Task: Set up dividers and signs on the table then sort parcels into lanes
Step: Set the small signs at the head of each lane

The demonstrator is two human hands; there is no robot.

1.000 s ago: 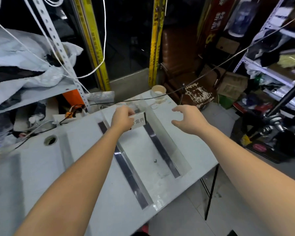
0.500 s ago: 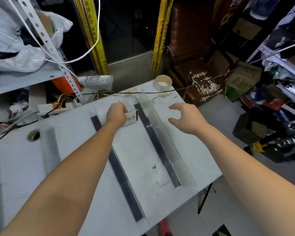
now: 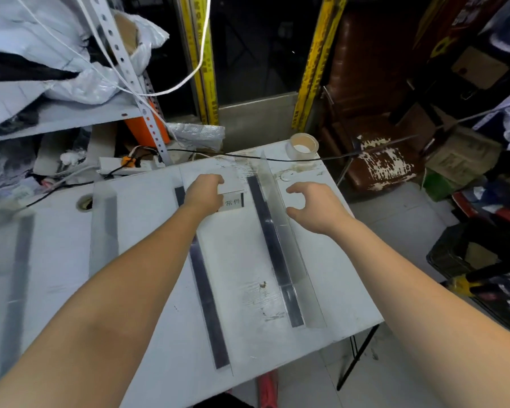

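Observation:
On the white table (image 3: pixel 147 260) stand several clear acrylic dividers with dark base strips. One divider (image 3: pixel 277 248) runs down the right side, another (image 3: pixel 206 293) down the middle. My left hand (image 3: pixel 203 192) grips a small white sign (image 3: pixel 233 201) with black characters, held low at the far end of the lane between these two dividers. To the right of the right divider hovers my right hand (image 3: pixel 312 209), fingers spread and curled, holding nothing. Two more dividers (image 3: pixel 103 228) stand further left.
A roll of clear tape (image 3: pixel 304 146) sits at the table's far right corner, with a black cable (image 3: pixel 248 156) crossing the far edge. A round hole (image 3: pixel 84 202) is in the tabletop at left. Cluttered shelves (image 3: pixel 56 119) and bags flank the table.
My left hand has lowered the sign toward the table surface at the far end of the lane. My right hand stays open beside the right divider. The camera has tilted down.

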